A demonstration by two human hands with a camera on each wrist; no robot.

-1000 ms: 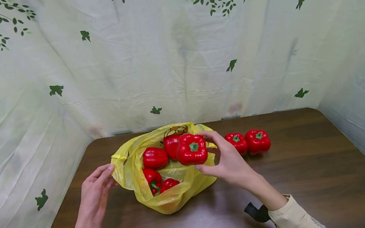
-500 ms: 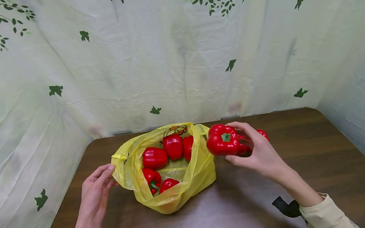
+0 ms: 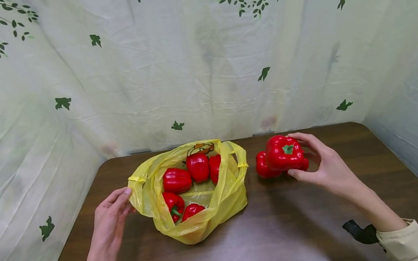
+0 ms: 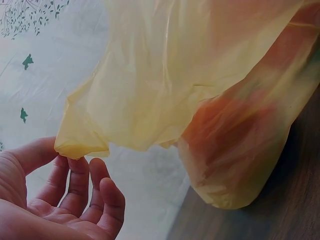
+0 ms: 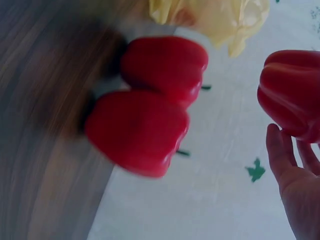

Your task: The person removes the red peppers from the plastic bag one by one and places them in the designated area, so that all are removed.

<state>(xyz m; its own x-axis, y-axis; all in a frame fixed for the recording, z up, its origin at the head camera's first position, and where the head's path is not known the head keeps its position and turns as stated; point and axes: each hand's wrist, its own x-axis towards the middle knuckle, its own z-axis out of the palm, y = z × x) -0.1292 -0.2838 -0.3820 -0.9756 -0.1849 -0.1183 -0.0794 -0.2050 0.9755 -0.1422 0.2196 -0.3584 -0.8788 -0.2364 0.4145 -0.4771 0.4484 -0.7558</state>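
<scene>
A yellow plastic bag [image 3: 231, 202] stands with its mouth spread, several red bell peppers [image 3: 177, 180] inside it. My left hand [image 3: 111, 215] pinches the bag's left edge between thumb and fingers; the left wrist view shows the pinched corner of the bag [image 4: 82, 140]. Right of the bag, my right hand [image 3: 327, 165] grips a red bell pepper [image 3: 279, 157] by its side, green stem facing me. In the right wrist view this held pepper [image 5: 295, 95] is off the table, apart from two more peppers [image 5: 137, 132] standing side by side. The head view has those two partly hidden behind it.
The brown wooden table [image 3: 279, 233] carries everything. A pale curtain [image 3: 202, 64] with leaf prints hangs behind and at both sides. Dark wrist mounts [image 3: 360, 232] sit below each hand.
My right hand has carried the held pepper rightward from over the bag's mouth to in front of the two peppers on the table. The left hand keeps its place on the bag.
</scene>
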